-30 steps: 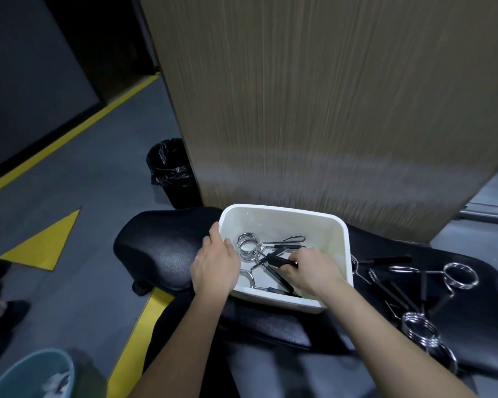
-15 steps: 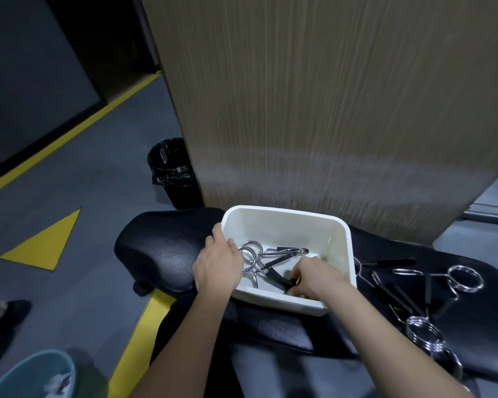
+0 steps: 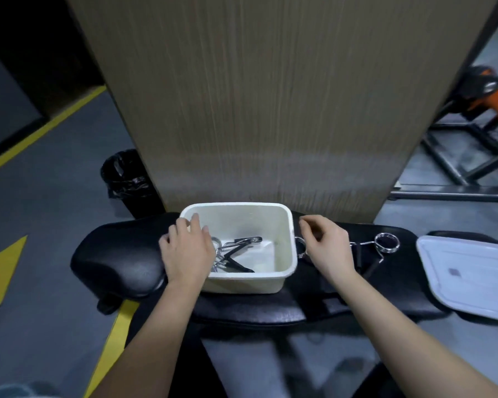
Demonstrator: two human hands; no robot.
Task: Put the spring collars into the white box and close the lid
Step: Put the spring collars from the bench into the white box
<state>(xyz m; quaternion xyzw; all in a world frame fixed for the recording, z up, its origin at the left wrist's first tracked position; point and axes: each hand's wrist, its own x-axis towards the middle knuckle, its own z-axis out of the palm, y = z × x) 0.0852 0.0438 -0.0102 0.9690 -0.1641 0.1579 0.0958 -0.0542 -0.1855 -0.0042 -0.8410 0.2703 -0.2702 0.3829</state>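
The white box (image 3: 282, 225) is sitting open on the black padded surface (image 3: 115, 254), and several spring collars (image 3: 236, 254) are already lying in a tangle on its floor, chrome coils toward the left wall and black-capped handles fanning out to the right. The left hand (image 3: 189, 249) is resting over the box's left rim, fingers loosely spread and gripping nothing that can be seen. The right hand (image 3: 327, 244) is hovering just outside the box's right wall, fingers curled but apart, empty so far as the view is showing.

The relation that matters is lying to the right. One loose collar (image 3: 385, 242) is sitting on the surface beyond the right hand, well away from the box; its coil is pointing toward the far right and its handles are trailing back toward the hand, so its long axis is running roughly left to right. A second collar's ring (image 3: 299, 247) is peeking out just beside the box wall, under the right hand's fingers; how it is lying beneath the hand is hidden.

The right hand is plainly the nearer one to both, and a short reach rightward and down looks like what the pick-up is calling for. The lid (image 3: 472, 277) is lying flat at the far right edge, apart from the box, so closing is looking like a later step
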